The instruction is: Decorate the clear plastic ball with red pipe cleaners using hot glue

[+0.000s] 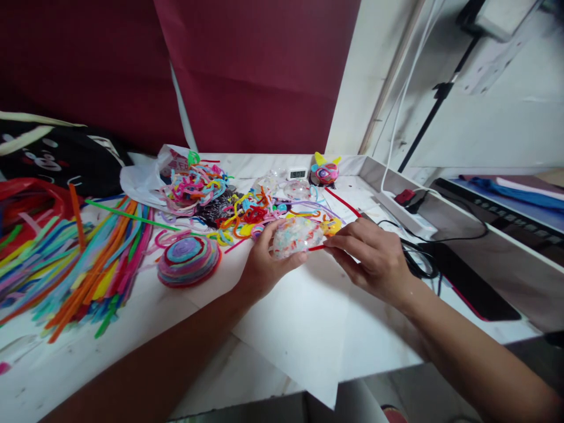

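Clear material with coloured specks is making up the rounded piece [296,238] that you are holding over the back part of the white sheet of paper [304,329]. Your left hand [263,258] is gripping it from the side, with the thumb lying along the near lower edge and the fingers curling behind; probably you are holding it so because its curved body would be rolling easily on the paper. Your right hand [370,252] is pinching a red fuzzy stem [316,248] between closed fingertips, near the piece; this short grip is perhaps giving you finer control over a soft, bending strip. Whether the stem is sticking to the piece, I cannot tell. Left of the sheet, a coiled dome [188,261] of many colours is sitting rounded side up, likely because its underside is flatter. Farther left of the sheet, loose fuzzy stems [106,252] are lying roughly side by side, which is seemingly making each colour easy to find. Behind the sheet, a tangled heap [198,182] is spilling beside a plastic bag [143,179], and a small digital display [297,174] is facing you, presumably for quick reading.
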{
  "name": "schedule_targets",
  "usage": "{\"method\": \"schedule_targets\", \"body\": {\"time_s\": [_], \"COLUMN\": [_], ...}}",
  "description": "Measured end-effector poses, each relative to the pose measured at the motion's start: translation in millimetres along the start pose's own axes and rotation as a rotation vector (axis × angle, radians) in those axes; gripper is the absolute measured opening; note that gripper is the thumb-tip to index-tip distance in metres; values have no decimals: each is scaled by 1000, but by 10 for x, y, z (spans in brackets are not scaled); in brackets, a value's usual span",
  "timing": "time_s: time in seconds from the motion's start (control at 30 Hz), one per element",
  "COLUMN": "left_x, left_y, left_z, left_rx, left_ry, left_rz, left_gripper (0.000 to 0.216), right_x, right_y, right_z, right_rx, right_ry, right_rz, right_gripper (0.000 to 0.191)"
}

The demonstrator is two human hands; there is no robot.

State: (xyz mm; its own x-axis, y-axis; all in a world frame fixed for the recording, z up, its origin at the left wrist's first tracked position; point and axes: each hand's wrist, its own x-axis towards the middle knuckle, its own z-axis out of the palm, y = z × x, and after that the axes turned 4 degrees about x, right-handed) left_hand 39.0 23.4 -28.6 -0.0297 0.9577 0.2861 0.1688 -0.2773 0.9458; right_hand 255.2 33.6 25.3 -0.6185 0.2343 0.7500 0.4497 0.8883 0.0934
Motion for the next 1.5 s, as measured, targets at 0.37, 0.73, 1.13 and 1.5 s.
{"method": "schedule_targets", "body": {"time_s": [0.37, 0.73, 1.13, 1.5], "left_x": [-7, -15, -36, -48], "left_y": [3, 40, 55, 156], "left_z": [9, 13, 18, 33], "left_rx": [27, 20, 5, 30], "left_ry": [3, -7, 2, 15], "left_rz": [16, 39, 24, 11], "left_gripper": [78, 72, 71, 69], "right_x": [-16, -13, 15, 31], "right_y": [8, -12, -64, -72], "right_z": [17, 15, 5, 38], "right_rx": [-25, -79, -113, -21], "right_ry": [-17, -66, -89, -45], "right_rz": [-10, -1, -24, -14], "right_gripper": [12, 15, 18, 12]}}
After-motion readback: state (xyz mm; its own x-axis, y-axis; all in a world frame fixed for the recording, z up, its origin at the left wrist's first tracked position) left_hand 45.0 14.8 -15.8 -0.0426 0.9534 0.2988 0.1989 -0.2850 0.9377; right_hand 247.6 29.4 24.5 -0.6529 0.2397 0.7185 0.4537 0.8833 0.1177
